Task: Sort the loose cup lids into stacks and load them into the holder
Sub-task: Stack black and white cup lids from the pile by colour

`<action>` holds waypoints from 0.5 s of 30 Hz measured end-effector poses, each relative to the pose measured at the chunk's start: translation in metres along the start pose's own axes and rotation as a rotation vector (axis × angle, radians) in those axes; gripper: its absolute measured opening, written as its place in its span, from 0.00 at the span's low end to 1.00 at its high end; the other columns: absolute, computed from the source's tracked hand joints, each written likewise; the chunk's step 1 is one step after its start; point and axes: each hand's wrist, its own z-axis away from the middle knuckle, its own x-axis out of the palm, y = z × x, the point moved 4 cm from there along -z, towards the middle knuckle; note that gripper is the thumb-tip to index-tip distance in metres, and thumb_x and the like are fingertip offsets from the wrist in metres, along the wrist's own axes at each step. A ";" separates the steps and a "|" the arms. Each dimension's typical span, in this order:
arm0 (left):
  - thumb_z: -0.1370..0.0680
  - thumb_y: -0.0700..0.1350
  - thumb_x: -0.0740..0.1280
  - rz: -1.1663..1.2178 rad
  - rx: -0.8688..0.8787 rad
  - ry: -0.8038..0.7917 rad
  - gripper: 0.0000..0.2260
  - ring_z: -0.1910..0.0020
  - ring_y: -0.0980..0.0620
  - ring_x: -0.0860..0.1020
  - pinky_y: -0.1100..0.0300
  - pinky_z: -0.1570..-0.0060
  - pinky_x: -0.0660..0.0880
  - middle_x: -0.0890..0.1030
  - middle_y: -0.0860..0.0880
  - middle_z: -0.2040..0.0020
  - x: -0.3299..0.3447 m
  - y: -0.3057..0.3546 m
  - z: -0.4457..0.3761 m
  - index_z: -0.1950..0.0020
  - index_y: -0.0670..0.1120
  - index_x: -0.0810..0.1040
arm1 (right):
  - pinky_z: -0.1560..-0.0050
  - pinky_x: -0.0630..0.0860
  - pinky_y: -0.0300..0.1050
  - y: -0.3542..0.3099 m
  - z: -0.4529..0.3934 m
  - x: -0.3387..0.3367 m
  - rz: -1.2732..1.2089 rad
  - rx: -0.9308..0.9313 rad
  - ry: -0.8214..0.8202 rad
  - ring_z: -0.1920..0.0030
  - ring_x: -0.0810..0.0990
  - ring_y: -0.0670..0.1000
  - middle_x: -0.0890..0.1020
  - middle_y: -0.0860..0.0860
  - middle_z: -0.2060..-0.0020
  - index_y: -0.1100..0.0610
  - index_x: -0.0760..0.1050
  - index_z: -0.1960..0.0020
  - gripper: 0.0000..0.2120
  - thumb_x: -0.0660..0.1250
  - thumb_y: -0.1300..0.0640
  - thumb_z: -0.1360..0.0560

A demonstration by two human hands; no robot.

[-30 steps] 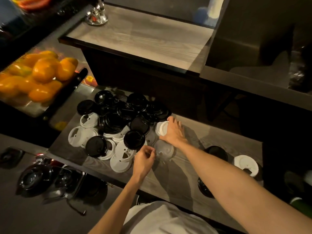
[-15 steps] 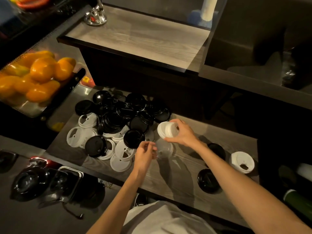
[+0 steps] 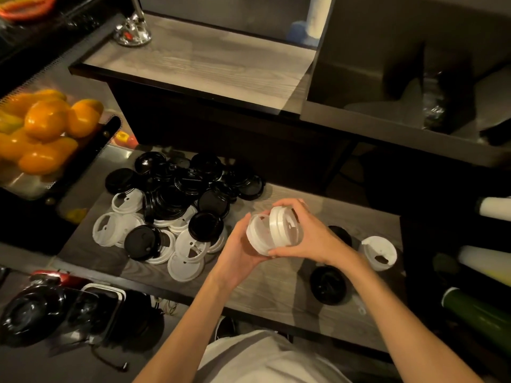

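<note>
**Head view: two white lids now meet in my hands**

Head view shows what just changed. A moment ago my right hand (image 3: 312, 233) was down on the grey wooden counter (image 3: 276, 288), and my left hand (image 3: 237, 250) was low by the pile. Now both hands are up in the air, close together, above the counter.

My right hand grips a round white plastic lid (image 3: 284, 226) by its rim. My left hand holds a second round white plastic lid (image 3: 257, 234) from below. The two lids touch and are tipped on edge. I think I am pushing one into the other to start a white stack, but the light is dim, so I cannot tell if they are nested yet.

The big messy pile of black and white plastic lids (image 3: 177, 205) lies to the left of my hands, near them. A short white lid stack (image 3: 378, 252) and a black lid stack (image 3: 327, 284) sit to my right, under my right arm. Lots of sorting is left.
</note>
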 end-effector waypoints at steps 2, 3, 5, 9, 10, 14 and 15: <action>0.15 0.57 0.55 -0.028 0.020 -0.037 0.24 0.39 0.44 0.79 0.48 0.45 0.77 0.79 0.41 0.34 0.006 -0.001 0.000 0.27 0.43 0.73 | 0.35 0.75 0.46 -0.003 0.009 -0.003 -0.012 -0.017 0.041 0.33 0.70 0.39 0.68 0.37 0.34 0.34 0.65 0.29 0.44 0.85 0.40 0.38; 0.15 0.56 0.54 -0.035 0.022 -0.053 0.24 0.40 0.45 0.79 0.50 0.46 0.78 0.78 0.41 0.34 0.009 -0.002 0.001 0.26 0.43 0.72 | 0.35 0.73 0.44 -0.004 0.014 -0.005 -0.014 -0.025 0.051 0.33 0.70 0.38 0.68 0.37 0.34 0.34 0.65 0.28 0.45 0.85 0.40 0.38; 0.14 0.55 0.53 -0.034 0.006 -0.088 0.24 0.38 0.44 0.78 0.52 0.46 0.79 0.77 0.41 0.32 0.013 -0.006 0.004 0.25 0.43 0.71 | 0.34 0.70 0.42 -0.005 0.022 -0.005 -0.012 -0.035 0.055 0.30 0.68 0.38 0.69 0.35 0.32 0.34 0.63 0.25 0.48 0.85 0.41 0.39; 0.14 0.56 0.54 -0.070 -0.068 -0.118 0.23 0.32 0.38 0.76 0.41 0.37 0.75 0.75 0.39 0.28 0.022 -0.016 0.007 0.24 0.47 0.70 | 0.33 0.70 0.43 -0.004 0.037 -0.009 -0.004 -0.001 0.070 0.30 0.67 0.37 0.68 0.34 0.30 0.35 0.62 0.26 0.49 0.86 0.43 0.39; 0.15 0.56 0.55 -0.090 -0.078 -0.122 0.23 0.32 0.36 0.75 0.39 0.35 0.75 0.74 0.38 0.28 0.023 -0.019 0.006 0.23 0.48 0.69 | 0.33 0.70 0.44 -0.004 0.041 -0.012 0.006 -0.004 0.071 0.30 0.67 0.38 0.68 0.34 0.30 0.36 0.63 0.26 0.48 0.85 0.43 0.39; 0.18 0.57 0.63 -0.109 -0.064 -0.139 0.27 0.30 0.37 0.74 0.46 0.39 0.78 0.73 0.38 0.27 0.027 -0.023 0.008 0.22 0.48 0.67 | 0.30 0.69 0.47 -0.007 0.053 -0.017 0.030 -0.022 0.053 0.29 0.66 0.39 0.66 0.34 0.30 0.31 0.62 0.25 0.47 0.84 0.43 0.36; 0.20 0.58 0.65 -0.108 -0.057 -0.150 0.28 0.31 0.38 0.75 0.47 0.40 0.78 0.74 0.38 0.27 0.030 -0.023 0.009 0.22 0.49 0.67 | 0.29 0.69 0.48 -0.007 0.056 -0.018 0.017 -0.017 0.058 0.28 0.67 0.40 0.66 0.34 0.30 0.30 0.62 0.25 0.47 0.84 0.41 0.36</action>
